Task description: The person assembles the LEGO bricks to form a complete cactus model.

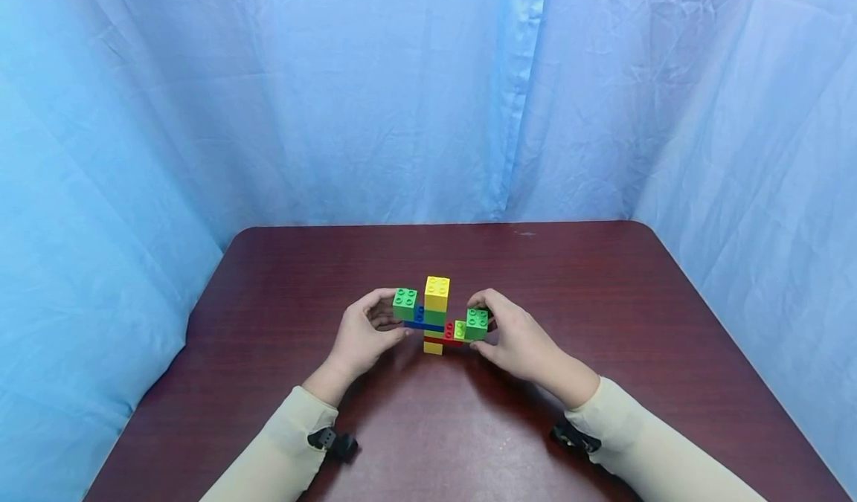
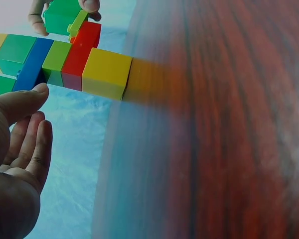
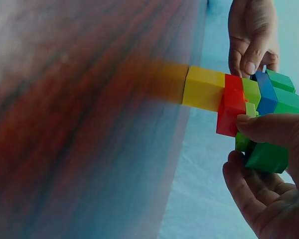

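A structure of toy building bricks (image 1: 436,316) stands upright on the table. Its column runs from a yellow base brick (image 2: 107,73) through red, lime, blue and green to a yellow top brick (image 1: 437,294). A blue arm juts left with a green brick (image 1: 405,304) on it; a red arm (image 3: 231,105) juts right, bearing lime and green bricks (image 1: 476,324). My left hand (image 1: 361,335) holds the blue arm's end, thumb below and forefinger at the green brick. My right hand (image 1: 518,338) pinches the right arm's outer end between thumb and fingers.
The dark red wooden table (image 1: 321,264) has rounded far corners. Light blue curtains (image 1: 375,100) hang behind it and along both sides. A black wrist strap (image 1: 331,442) with a small device sits on the left sleeve, another strap (image 1: 574,438) on the right.
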`<state>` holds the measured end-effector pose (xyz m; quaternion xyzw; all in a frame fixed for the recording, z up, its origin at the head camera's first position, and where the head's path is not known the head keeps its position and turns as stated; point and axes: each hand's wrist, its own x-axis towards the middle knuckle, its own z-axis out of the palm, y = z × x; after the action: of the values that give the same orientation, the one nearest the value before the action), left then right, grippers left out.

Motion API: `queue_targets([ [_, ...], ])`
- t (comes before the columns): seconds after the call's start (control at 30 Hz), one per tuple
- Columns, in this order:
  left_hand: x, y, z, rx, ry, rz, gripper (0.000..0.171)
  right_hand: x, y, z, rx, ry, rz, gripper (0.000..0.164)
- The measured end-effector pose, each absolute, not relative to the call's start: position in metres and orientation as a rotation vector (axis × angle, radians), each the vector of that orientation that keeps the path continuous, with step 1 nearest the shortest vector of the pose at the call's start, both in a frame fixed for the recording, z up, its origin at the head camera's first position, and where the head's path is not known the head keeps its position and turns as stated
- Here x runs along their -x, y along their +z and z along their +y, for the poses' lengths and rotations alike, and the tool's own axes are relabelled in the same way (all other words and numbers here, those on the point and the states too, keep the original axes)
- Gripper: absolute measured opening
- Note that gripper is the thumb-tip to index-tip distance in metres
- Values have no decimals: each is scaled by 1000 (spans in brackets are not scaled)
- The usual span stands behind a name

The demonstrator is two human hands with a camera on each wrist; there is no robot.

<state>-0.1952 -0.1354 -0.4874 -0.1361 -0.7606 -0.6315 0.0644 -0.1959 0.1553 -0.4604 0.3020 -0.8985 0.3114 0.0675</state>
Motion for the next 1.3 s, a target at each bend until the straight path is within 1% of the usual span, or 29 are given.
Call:
queue_targets([
  [0.2,193,-488,-134,437,-1838,-2288,69,199,-463,155,-913,950,-2732,64],
  [0.4,193,-487,-135,447,-1713,-2336,72,199,-463,156,-883,1107,-2743,64],
  [0.57,194,-484,-138,451,-1489,-2432,86,201,-464,160,-888,1199,-2742,65],
  [0.67,195,-483,-139,483,-1422,-2457,91,203,-465,162,-899,1227,-2744,64],
  [0.83,199,-484,-140,515,-1353,-2488,88,208,-469,165,-892,1269,-2771,59],
  [1.03,201,-485,-141,505,-1231,-2556,78,213,-471,167,-909,1293,-2786,56],
  [1.3,201,-484,-138,404,-1091,-2738,71,221,-474,171,-966,1003,-2815,51],
])
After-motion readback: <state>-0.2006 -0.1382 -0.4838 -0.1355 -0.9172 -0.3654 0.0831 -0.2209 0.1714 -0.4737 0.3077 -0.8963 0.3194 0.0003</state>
